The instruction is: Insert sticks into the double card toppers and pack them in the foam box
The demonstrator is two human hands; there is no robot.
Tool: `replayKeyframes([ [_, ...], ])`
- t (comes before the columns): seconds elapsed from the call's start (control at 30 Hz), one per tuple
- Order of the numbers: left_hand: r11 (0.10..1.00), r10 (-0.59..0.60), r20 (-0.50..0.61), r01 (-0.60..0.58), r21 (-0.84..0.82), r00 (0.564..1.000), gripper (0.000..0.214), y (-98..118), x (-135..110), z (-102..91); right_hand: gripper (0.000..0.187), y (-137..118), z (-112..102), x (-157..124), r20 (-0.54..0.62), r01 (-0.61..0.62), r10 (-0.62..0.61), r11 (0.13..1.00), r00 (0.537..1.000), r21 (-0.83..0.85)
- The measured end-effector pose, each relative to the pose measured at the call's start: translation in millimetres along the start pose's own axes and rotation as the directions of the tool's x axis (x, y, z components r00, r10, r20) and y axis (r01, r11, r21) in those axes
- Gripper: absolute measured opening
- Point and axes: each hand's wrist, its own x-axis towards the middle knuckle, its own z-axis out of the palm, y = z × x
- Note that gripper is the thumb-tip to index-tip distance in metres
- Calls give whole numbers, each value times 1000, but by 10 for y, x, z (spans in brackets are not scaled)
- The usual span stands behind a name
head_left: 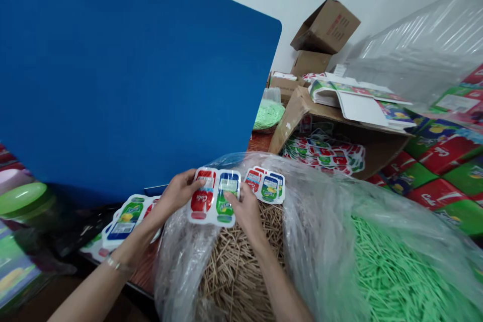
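A flat, white-edged packet (210, 196), printed with a red cola can and a green and blue can, is held up between both hands. My left hand (181, 190) pinches its left edge. My right hand (246, 210) grips its right side, with the thumb over the green print. Just beyond my right hand, a few similar packets (269, 188) lie overlapping on a clear plastic bag (298, 221) full of thin brown sticks (241, 261). Below my left forearm rests another stack of these packets (126, 219), partly covered by the arm.
A large blue panel (132, 70) rises at the left. Toward the back right, an open carton (290, 115) lies on its side with many packets inside. A bag of green sticks (392, 266) is at the right, near stacked red and green boxes (433, 171). Green bowls (24, 198) stand far left.
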Motion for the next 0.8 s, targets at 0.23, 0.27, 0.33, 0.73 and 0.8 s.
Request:
replayKeyframes([
  [0.23,905,3,-79,31,424,997,38,-167,456,114,54,88,291,287,-72,78,-98,968,993,-237],
  [0.27,882,23,-76,16,472,997,38,-147,443,156,53,100,286,257,-84,94,-119,962,989,-258],
  [0.33,840,72,-49,-34,542,996,39,-61,425,268,50,114,241,149,-107,129,-165,949,980,-288],
  [0.73,746,-162,314,-92,660,935,30,460,1197,1468,22,551,-487,-1027,-190,210,-271,934,944,-287],
  [0.8,743,-194,304,-63,666,933,30,454,1255,1514,21,658,-646,-1144,-244,214,-294,927,924,-308],
])
